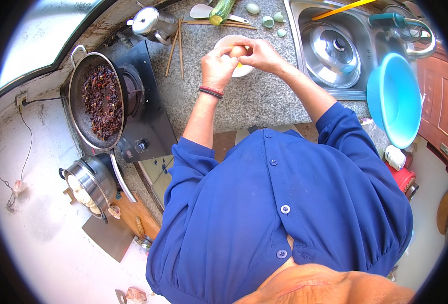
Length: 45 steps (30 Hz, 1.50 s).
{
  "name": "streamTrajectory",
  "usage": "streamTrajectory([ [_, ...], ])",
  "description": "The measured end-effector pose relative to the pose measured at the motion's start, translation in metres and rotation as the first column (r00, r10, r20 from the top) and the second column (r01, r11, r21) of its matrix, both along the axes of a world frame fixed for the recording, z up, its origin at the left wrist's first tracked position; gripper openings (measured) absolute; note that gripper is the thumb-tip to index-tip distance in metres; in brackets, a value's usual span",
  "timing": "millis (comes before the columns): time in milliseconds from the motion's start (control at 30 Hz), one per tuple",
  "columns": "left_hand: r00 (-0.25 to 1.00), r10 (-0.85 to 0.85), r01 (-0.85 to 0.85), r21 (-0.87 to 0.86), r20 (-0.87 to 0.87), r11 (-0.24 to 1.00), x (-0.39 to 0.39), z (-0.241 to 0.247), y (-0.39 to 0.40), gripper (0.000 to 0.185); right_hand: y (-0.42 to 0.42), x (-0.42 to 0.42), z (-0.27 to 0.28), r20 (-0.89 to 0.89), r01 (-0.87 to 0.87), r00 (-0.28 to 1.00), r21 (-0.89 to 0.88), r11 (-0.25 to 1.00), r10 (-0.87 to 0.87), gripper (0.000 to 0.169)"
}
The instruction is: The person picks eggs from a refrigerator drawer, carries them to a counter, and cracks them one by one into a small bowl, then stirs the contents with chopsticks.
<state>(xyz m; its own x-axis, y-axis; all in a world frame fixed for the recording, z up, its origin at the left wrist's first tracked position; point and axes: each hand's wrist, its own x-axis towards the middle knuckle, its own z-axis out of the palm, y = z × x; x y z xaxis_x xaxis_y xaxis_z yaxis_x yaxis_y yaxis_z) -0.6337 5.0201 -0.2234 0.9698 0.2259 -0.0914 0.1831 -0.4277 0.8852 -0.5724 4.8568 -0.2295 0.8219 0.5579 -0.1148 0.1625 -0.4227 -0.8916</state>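
Observation:
A brown egg (238, 51) is held between the fingertips of both my hands, over a white bowl (227, 38). Yellow yolk (240, 65) shows in the bowl below the egg; my fingers hide much of the inside. My left hand (217, 67), with dark red and black bracelets at the wrist, grips the egg from the left. From the right, my right hand (264, 55) pinches it. Whether the shell is cracked I cannot tell. Beyond the bowl lie pale green eggshell pieces (268, 21) and a whole pale egg (252, 8).
Wooden chopsticks (181, 49), a zucchini (221, 13) and a white rice paddle (200, 11) lie on the speckled counter (224, 108). A wok (102, 102) of dark chopped food rests left on the stove (148, 114). Right are a sink (330, 94) holding a metal lid (330, 53), and a blue basin (399, 102).

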Motion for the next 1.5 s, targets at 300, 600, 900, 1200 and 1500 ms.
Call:
streamTrajectory([
  [300,0.999,-0.028,0.03,-0.031,0.047,0.999,0.0,-0.011,0.005,0.03,0.0,0.001,-0.003,-0.121,0.038,0.992,0.089,0.995,-0.027,0.05],
  [600,0.998,-0.042,0.036,-0.13,-0.039,0.991,0.003,-0.006,0.008,0.029,0.0,0.002,-0.007,-0.115,0.013,0.993,0.063,0.998,-0.006,0.051],
  [900,0.994,0.094,-0.093,-0.007,0.047,0.996,0.0,-0.007,-0.005,0.029,0.004,-0.001,-0.005,0.009,0.046,0.999,-0.009,0.999,-0.046,0.05],
  [1200,0.994,0.078,-0.08,0.016,0.078,0.997,0.002,0.003,-0.009,0.029,0.005,-0.001,0.002,0.009,0.09,0.996,0.031,0.995,-0.091,0.048],
  [1500,0.994,0.071,-0.066,-0.061,0.084,0.996,0.002,-0.008,-0.004,0.028,0.0,0.004,-0.004,0.535,-0.025,0.845,0.028,0.999,0.006,0.039],
])
